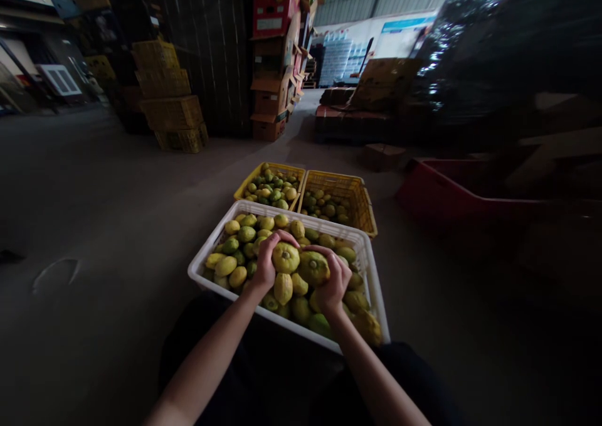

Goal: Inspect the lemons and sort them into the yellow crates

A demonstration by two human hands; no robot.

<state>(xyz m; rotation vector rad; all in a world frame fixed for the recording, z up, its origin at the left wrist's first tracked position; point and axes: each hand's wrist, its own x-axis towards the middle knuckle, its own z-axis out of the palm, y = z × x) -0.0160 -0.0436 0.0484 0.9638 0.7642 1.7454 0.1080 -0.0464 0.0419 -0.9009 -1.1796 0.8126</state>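
Observation:
My left hand (269,260) is wrapped round a yellow-green papaya (286,258), its stem end facing me. In my right hand (335,278) is a greener papaya (314,268), gripped from its right side. The two fruits are side by side, close together. Both hands are over a white plastic crate (369,269) full of yellow and green papayas, some of which my hands and forearms hide. Just below the held fruits lies a pale yellow papaya (283,288).
Beyond the white crate stand two yellow crates, the left one (242,187) fuller than the right one (355,194). A red bin (442,187) is at right. Stacked yellow crates (172,112) and cardboard boxes (270,100) rise behind. A flat carton (383,153) lies on the floor.

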